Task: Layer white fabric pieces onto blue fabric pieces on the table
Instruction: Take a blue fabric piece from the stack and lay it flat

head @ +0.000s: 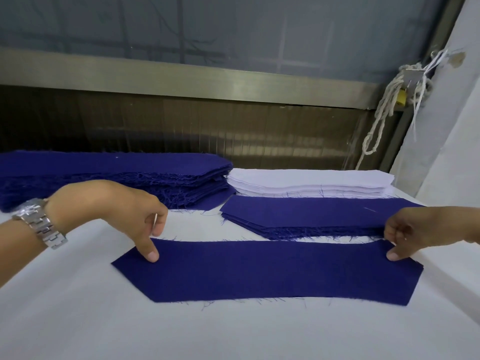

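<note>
I take the single blue fabric piece (265,271) as my reference. It lies flat on the white-covered table (181,331), long axis running left to right, with both ends cut to angled corners and loose threads along its long edges. No white piece lies on it. The left hand (124,206) reaches in over the far left end of this piece. One straight digit presses down on the cloth just inside the far edge, and the remaining fingers are curled above that edge and hold nothing. A metal wristwatch (39,222) sits on the left wrist, to the left of the piece. The right hand (413,229) is at the far right corner of the piece. One fingertip lies on the top face of the cloth and the other fingers are curled at the far edge. I cannot tell whether they grip that edge or only rest against it. Just beyond the right half of the piece lies a low stack of blue pieces (311,214), its near edge frayed. Directly behind that stack sits the stack of white pieces (311,181). Beyond the left half of the piece, well apart from it, stands a taller blue stack (111,175). A knotted white rope (384,110) hangs from a bracket far beyond the right end.
</note>
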